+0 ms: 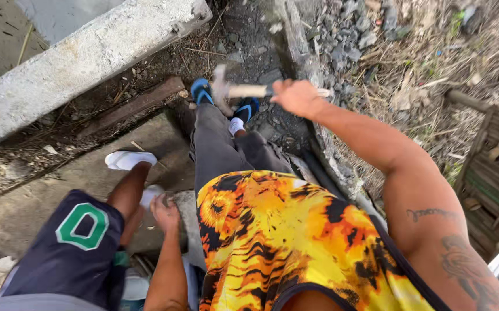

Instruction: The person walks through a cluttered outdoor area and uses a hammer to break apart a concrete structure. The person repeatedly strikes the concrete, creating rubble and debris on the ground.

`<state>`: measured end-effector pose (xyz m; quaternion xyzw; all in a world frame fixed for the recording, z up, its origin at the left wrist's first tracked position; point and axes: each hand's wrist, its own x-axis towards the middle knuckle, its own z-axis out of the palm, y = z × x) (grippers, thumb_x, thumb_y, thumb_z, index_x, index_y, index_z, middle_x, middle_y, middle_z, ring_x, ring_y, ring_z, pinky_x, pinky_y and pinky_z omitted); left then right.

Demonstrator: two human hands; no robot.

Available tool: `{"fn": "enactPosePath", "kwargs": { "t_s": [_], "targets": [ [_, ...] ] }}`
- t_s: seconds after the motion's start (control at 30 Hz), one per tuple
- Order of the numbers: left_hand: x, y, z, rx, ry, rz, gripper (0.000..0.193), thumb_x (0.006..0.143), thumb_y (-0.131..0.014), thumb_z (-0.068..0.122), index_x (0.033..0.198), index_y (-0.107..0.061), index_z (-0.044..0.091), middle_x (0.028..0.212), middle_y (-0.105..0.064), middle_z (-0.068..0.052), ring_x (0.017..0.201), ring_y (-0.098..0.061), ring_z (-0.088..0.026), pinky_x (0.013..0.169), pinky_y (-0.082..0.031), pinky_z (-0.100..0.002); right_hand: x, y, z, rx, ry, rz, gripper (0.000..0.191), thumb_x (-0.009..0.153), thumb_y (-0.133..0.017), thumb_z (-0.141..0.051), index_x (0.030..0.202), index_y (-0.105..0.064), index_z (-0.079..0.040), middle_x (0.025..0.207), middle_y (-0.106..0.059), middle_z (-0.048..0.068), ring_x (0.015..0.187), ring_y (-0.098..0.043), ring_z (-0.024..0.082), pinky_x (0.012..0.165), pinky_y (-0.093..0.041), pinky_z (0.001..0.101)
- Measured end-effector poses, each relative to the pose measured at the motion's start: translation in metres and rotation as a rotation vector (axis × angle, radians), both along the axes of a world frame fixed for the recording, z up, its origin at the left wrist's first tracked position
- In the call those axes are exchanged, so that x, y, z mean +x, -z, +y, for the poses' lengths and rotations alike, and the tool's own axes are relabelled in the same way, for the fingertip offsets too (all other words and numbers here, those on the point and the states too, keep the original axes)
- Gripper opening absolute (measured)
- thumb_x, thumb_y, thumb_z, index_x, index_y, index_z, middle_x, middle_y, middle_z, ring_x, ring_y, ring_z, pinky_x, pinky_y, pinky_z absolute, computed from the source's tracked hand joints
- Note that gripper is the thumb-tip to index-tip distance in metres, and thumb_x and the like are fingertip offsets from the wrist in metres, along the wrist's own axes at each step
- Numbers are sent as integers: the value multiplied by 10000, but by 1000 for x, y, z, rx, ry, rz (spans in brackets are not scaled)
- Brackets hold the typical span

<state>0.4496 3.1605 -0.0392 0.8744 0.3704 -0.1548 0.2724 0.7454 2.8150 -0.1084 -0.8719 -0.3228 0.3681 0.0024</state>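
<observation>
- hammer (233, 91): pale wooden handle lying level, gripped at its end by the right hand (295, 97); grey head at the left end, blurred, above the dirt between two blue shoes.

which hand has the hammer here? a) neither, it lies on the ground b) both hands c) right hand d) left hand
c: the right hand is wrapped around the wooden handle of the hammer, held above the feet, while the left hand is low beside the orange-and-black shirt.
</observation>
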Motion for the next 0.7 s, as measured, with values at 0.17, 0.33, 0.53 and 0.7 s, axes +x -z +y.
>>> {"fn": "enactPosePath", "kwargs": {
  "t_s": [0.17, 0.33, 0.53, 0.7],
  "targets": [
    [43, 37, -10, -421, 24, 79, 384, 1003, -642, 331, 1298, -675, 86, 1229, -716, -195, 1164, -673, -341, 997, -503, -409, 62, -31, 26, -68, -324, 171, 386, 975, -570, -514, 1054, -627, -141, 810, -670, 74, 698, -701, 280, 598, -528, 423],
    [92, 52, -14, -749, -339, -235, 391, 1054, -561, 223, 1383, -581, 13, 1308, -695, -140, 1176, -671, -215, 1030, -495, -318, 137, -16, 0, -299, 776, -184, 526, 1127, -454, -483, 1196, -470, 38, 825, -686, 168, 764, -702, 332, 657, -577, 449],
    [94, 46, -17, -702, -215, -37, 368, 1032, -598, 229, 1341, -636, 34, 1259, -713, -136, 1154, -669, -198, 990, -499, -326, 39, 0, 28, -181, 300, 45, 486, 1116, -418, -489, 1137, -461, -6, 763, -663, 152, 603, -678, 347, 497, -554, 488],
    [71, 64, -2, -646, -238, 58, 350, 1008, -631, 234, 1301, -687, 51, 1154, -759, -132, 1047, -699, -196, 938, -537, -321, 19, -18, 73, 21, -316, 137, 483, 1043, -499, -558, 1015, -533, -77, 757, -677, 123, 632, -681, 344, 543, -534, 481]
  ]
}}
